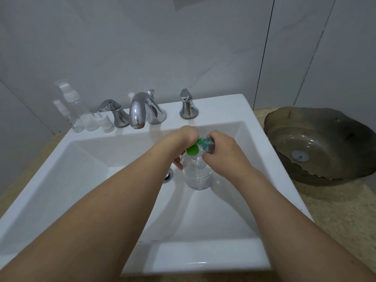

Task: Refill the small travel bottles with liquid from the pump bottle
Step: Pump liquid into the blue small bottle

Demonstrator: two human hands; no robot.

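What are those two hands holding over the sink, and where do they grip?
The left hand grips the pump bottle around its green pump top. The right hand holds a small travel bottle around its body.

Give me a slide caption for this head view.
Over the sink, left hand works the pump bottle while right hand holds a travel bottle.

Wall [183, 47]: large pale grey marble-look tiles, faint veining, dark grout lines on the right. Light dim, even, cool.

White square sink [203, 259] set in a beige speckled countertop [335, 220]. Chrome spout [138, 110] at the back ledge, centre; one chrome handle [114, 112] left of it, another handle [188, 104] right. Chrome drain [168, 176] in the basin floor.

Right of the sink, on the countertop: a dark translucent vessel basin [325, 127] with a wavy rim and a grey drain plug [300, 155].
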